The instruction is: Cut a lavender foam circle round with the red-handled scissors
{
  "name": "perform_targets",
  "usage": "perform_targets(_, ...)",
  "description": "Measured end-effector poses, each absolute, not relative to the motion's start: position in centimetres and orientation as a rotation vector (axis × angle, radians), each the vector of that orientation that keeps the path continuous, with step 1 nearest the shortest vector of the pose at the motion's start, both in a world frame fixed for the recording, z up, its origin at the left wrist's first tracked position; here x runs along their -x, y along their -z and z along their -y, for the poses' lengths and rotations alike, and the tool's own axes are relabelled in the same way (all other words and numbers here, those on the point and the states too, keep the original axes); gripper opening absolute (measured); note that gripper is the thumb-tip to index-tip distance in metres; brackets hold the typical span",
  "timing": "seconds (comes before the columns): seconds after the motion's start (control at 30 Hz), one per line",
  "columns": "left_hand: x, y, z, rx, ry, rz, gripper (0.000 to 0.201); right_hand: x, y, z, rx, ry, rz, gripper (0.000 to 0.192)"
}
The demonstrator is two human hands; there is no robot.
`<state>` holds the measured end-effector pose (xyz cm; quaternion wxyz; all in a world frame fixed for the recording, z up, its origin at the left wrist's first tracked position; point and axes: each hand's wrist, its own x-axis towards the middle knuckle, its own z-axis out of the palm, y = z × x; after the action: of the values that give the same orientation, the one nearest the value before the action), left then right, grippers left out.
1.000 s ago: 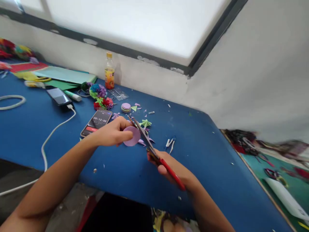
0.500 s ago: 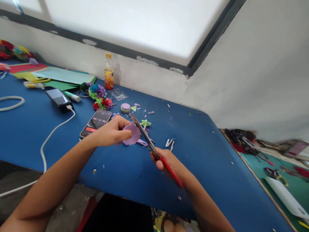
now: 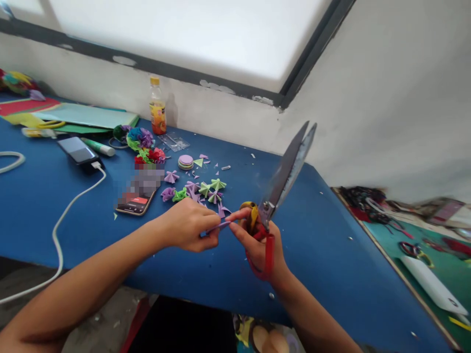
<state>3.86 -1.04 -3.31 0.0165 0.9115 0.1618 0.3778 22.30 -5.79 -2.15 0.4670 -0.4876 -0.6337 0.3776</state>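
My left hand (image 3: 189, 223) pinches a small purple paper piece (image 3: 217, 226) just above the blue table (image 3: 66, 196). My right hand (image 3: 259, 242) grips red-handled scissors (image 3: 285, 174), blades nearly closed and tilted up to the right; its fingertips also touch the purple piece. Beyond my hands lie several folded paper fans (image 3: 200, 189) in purple and green. A small stack of purple paper circles (image 3: 185, 161) sits farther back.
A phone (image 3: 138, 193) lies left of the fans, a second phone (image 3: 78, 150) with a white cable (image 3: 59, 220) farther left. A bottle (image 3: 157, 108), tissue flowers (image 3: 142, 142), a marker (image 3: 96, 146) and coloured paper sheets (image 3: 84, 116) line the wall. A green mat (image 3: 434, 264) with tools is at right.
The scissors left the purple circle and swung upright, blades pointing up and right. Both hands came closer to me and now pinch the purple paper together. The view shifted slightly right.
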Motion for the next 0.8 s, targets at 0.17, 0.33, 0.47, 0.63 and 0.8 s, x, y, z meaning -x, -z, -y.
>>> perform_targets(0.17, -4.0, 3.6, 1.1, -2.711, -1.172, -0.548, 0.019, -22.1, 2.2, 5.8, 1.188, -0.919, 1.504, 0.010)
perform_targets(0.33, -4.1, 3.4, 1.2, -2.459, -1.129, -0.688, 0.024, -22.4, 2.8, 5.5, 1.165, -0.970, 1.314, 0.018)
perform_targets(0.47, -4.2, 2.7, 1.5, -2.128, -1.040, -0.614, 0.023, -22.6, 3.0, 4.7, 1.122, -1.121, 1.104, 0.028)
perform_targets(0.63, -4.6, 2.5, 1.5, -1.739, -1.038, -0.691, 0.020, -22.5, 2.7, 3.8, 1.092, -1.179, 0.954, 0.034)
perform_targets(0.8, -5.0, 2.9, 1.1, -1.593, -1.024, -0.895, 0.025, -22.8, 3.2, 3.1, 1.155, -1.115, 0.973, 0.034)
